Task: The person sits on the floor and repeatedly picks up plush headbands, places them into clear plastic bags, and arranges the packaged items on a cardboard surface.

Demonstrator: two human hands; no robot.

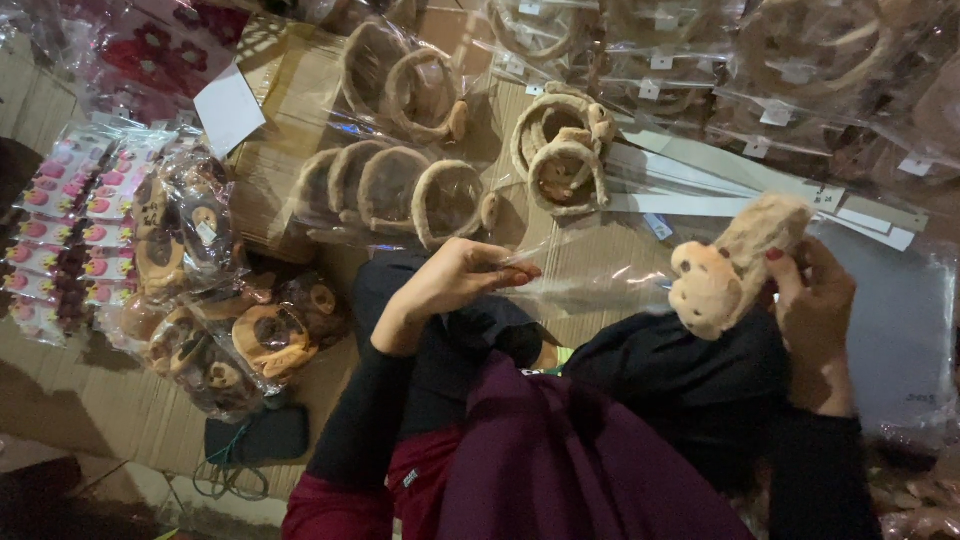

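Head view: plush headband slants up-right.

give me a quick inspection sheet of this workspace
surface: cardboard sheets on the floor, mostly covered
job's things: plush animal headband in the right hand; clear plastic bag pinched at its edge by the left hand
clutter: bagged plush headbands, packets of small pink items, white paper strips
grippers: both hands bare, each closed on its item
cables: green cord by a dark pouch
surroundings: dim; more bagged headbands along the top
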